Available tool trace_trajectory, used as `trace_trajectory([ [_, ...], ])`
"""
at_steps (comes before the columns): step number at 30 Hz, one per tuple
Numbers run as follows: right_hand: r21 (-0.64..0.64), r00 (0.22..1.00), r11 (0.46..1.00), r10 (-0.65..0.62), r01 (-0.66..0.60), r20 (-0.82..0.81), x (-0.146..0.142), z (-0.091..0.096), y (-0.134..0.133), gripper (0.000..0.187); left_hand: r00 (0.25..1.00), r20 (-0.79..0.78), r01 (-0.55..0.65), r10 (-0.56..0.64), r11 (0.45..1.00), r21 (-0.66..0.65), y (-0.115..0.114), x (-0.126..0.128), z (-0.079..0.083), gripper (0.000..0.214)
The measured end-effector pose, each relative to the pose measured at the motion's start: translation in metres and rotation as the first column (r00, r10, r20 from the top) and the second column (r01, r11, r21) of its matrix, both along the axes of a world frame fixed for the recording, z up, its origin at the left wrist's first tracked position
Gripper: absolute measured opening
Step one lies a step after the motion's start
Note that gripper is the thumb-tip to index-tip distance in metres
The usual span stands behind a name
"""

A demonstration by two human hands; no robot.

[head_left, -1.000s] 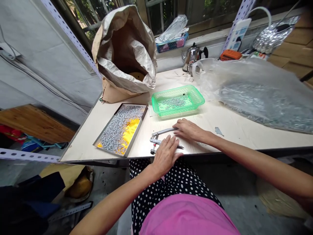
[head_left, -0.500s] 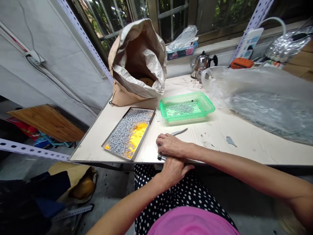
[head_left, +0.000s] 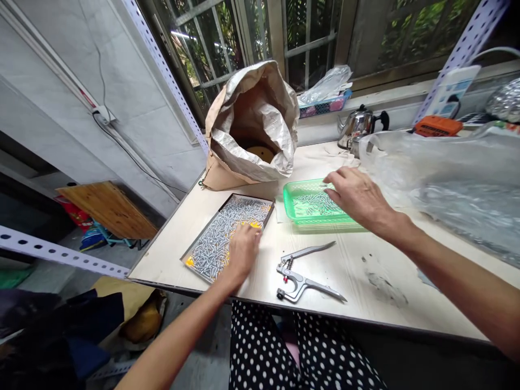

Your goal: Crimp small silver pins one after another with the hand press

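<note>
My left hand (head_left: 242,250) rests palm down on the near right part of a metal tray (head_left: 203,237), which holds many small silver pins over a yellow lining; its fingers curl down into the pins. My right hand (head_left: 356,196) hovers over the right half of a green plastic basket (head_left: 291,197), which holds more silver pins; its fingers are bent and apart, with nothing seen in them. Grey metal pliers (head_left: 303,278) lie free on the table (head_left: 390,260) between my arms, touched by neither hand.
A large open paper sack (head_left: 254,127) stands behind the tray. A big clear plastic bag (head_left: 455,179) of silver parts fills the right side. A steel kettle (head_left: 359,125) stands at the back by the window. The table's front edge is close to my lap.
Both hands have left the pliers. My left hand moved left onto the metal tray, my right hand moved forward over the green basket. The camera tilted up and closer.
</note>
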State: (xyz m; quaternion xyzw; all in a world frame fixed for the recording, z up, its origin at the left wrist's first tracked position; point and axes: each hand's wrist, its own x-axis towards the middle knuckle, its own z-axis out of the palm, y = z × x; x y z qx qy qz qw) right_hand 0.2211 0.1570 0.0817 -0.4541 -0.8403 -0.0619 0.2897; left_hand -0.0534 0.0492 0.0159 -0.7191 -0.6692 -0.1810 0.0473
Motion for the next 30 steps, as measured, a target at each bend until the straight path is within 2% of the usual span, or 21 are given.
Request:
trace_trajectory([
  [2, -0.010, 0.998, 0.998, -0.059, 0.059, 0.027, 0.010, -0.004, -0.005, 0.023, 0.986, -0.079, -0.152, 0.148, 0.987, -0.055, 0.029, -0.024, -0.001, 0.025],
  [3, -0.054, 0.999, 0.998, -0.021, 0.022, 0.025, 0.012, -0.010, -0.014, 0.024, 0.977, -0.107, -0.196, 0.186, 0.976, -0.090, 0.042, -0.033, -0.003, 0.024],
  [5, -0.212, 0.989, 0.966, 0.146, -0.146, -0.016, 0.010, -0.030, -0.039, 0.023, 0.966, -0.147, -0.234, 0.211, 0.958, -0.167, 0.061, -0.045, -0.011, 0.023],
  [6, -0.313, 0.969, 0.918, 0.242, -0.243, -0.044, 0.008, -0.042, -0.054, 0.022, 0.964, -0.162, -0.241, 0.211, 0.950, -0.200, 0.067, -0.048, -0.015, 0.023],
  [8, -0.483, 0.943, 0.817, 0.326, -0.315, -0.063, 0.003, -0.066, -0.082, 0.020, 0.960, -0.187, -0.253, 0.211, 0.935, -0.248, 0.076, -0.050, -0.022, 0.022],
  [10, -0.572, 0.940, 0.759, 0.336, -0.310, -0.063, 0.001, -0.085, -0.106, 0.018, 0.954, -0.207, -0.270, 0.217, 0.922, -0.277, 0.079, -0.050, -0.026, 0.022],
  [12, -0.619, 0.938, 0.724, 0.340, -0.304, -0.063, 0.000, -0.097, -0.122, 0.016, 0.948, -0.222, -0.289, 0.229, 0.910, -0.296, 0.080, -0.050, -0.027, 0.023],
  [14, -0.637, 0.941, 0.715, 0.336, -0.289, -0.049, -0.001, -0.106, -0.130, 0.013, 0.940, -0.234, -0.312, 0.246, 0.900, -0.305, 0.079, -0.049, -0.026, 0.024],
  [19, -0.581, 0.963, 0.788, 0.269, -0.201, 0.031, -0.004, -0.116, -0.136, 0.014, 0.937, -0.238, -0.322, 0.257, 0.898, -0.299, 0.072, -0.050, -0.021, 0.024],
  [23, -0.549, 0.963, 0.814, 0.262, -0.187, 0.061, -0.004, -0.114, -0.138, 0.013, 0.956, -0.208, -0.261, 0.207, 0.923, -0.283, 0.058, -0.041, -0.006, 0.027],
  [25, -0.540, 0.962, 0.825, 0.256, -0.166, 0.096, -0.005, -0.112, -0.138, 0.011, 0.981, -0.107, -0.186, 0.162, 0.942, -0.280, 0.041, -0.029, 0.000, 0.024],
  [27, -0.538, 0.960, 0.830, 0.249, -0.145, 0.125, -0.006, -0.111, -0.138, 0.010, 0.994, 0.067, -0.058, 0.081, 0.954, -0.294, 0.018, -0.014, 0.002, 0.020],
  [29, -0.541, 0.957, 0.831, 0.247, -0.130, 0.150, -0.007, -0.111, -0.138, 0.009, 0.983, 0.179, 0.094, -0.038, 0.945, -0.312, -0.011, 0.002, -0.003, 0.016],
  [30, -0.543, 0.956, 0.831, 0.246, -0.122, 0.162, -0.008, -0.112, -0.139, 0.009, 0.980, 0.168, 0.154, -0.104, 0.933, -0.325, -0.025, 0.010, -0.007, 0.016],
])
